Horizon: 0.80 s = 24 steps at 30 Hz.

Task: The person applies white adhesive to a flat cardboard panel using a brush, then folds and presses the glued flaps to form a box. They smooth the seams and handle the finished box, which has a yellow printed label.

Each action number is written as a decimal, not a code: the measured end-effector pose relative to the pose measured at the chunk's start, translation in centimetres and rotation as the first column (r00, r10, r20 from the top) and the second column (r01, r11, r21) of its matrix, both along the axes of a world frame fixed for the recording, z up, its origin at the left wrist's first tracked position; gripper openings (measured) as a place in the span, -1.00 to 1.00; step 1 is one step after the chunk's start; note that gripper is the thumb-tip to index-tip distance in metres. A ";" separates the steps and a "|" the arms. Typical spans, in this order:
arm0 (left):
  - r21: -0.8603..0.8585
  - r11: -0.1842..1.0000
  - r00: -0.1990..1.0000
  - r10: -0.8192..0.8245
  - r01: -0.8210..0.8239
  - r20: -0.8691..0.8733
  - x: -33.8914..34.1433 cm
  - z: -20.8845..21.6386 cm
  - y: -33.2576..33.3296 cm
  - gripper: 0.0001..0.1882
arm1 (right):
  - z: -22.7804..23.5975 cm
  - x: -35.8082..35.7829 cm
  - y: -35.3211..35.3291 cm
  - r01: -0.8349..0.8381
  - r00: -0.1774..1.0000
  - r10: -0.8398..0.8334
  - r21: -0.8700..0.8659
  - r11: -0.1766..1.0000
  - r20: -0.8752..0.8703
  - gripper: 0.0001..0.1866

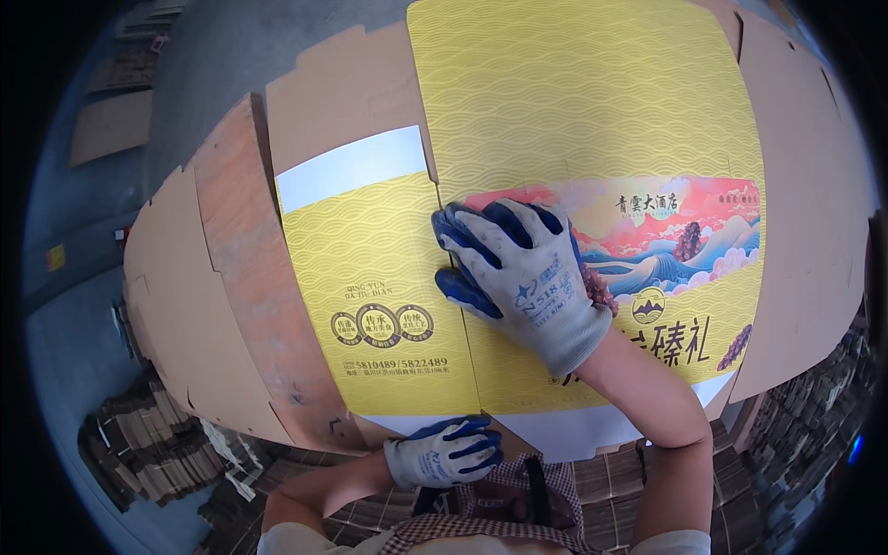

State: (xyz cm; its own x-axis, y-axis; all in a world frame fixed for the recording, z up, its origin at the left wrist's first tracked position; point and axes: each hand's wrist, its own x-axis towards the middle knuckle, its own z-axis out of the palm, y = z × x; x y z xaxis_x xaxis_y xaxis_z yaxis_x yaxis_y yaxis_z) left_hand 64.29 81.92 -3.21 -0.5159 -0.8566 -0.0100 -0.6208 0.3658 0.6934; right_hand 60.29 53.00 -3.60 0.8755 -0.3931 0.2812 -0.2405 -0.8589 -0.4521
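A large flat carton blank [592, 102], yellow with wavy lines, lies before me, with a pink-and-blue wave picture and dark lettering on its wide panel. Its narrower left panel [370, 240] carries round dark emblems and ends in a white strip at the far side. My right hand [523, 277], in a grey glove with blue-coated fingers, lies on the wide panel beside the crease, its fingers spread and slightly bent. My left hand [447, 453], gloved alike, is at the blank's near edge, fingers loosely bent and pointing right. Nothing shows in either hand.
Plain brown cardboard [342, 92] lies under and around the blank. A worn wooden board [254, 250] runs along its left. Stacks of folded cardboard [153, 439] stand on the floor at the lower left, with more stacks [805, 425] at the lower right.
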 end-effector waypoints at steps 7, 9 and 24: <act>0.028 0.999 0.999 -0.019 0.020 -0.039 0.3 0.2 -0.1 -0.53 | -0.8 -0.2 0.0 -0.044 0.999 0.044 -0.003 0.999 0.010 -0.77; 0.029 0.999 0.999 -0.019 0.020 -0.042 0.3 0.2 -0.1 -0.53 | -0.5 -0.1 -0.1 -0.045 0.999 0.045 -0.004 0.999 -0.007 -0.76; -0.227 0.556 0.478 0.818 -0.800 0.319 11.0 5.5 -12.6 -0.38 | -0.5 -0.1 0.0 -0.037 0.998 0.037 0.006 0.999 -0.043 -0.75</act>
State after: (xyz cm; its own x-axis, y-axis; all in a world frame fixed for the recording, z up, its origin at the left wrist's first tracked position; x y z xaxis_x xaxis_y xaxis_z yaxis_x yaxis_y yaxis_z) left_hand 75.28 69.37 2.34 0.4418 -0.8968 0.0212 -0.8413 -0.4060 0.3570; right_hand 60.19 53.04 -4.12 0.9006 -0.3618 0.2410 -0.2281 -0.8652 -0.4465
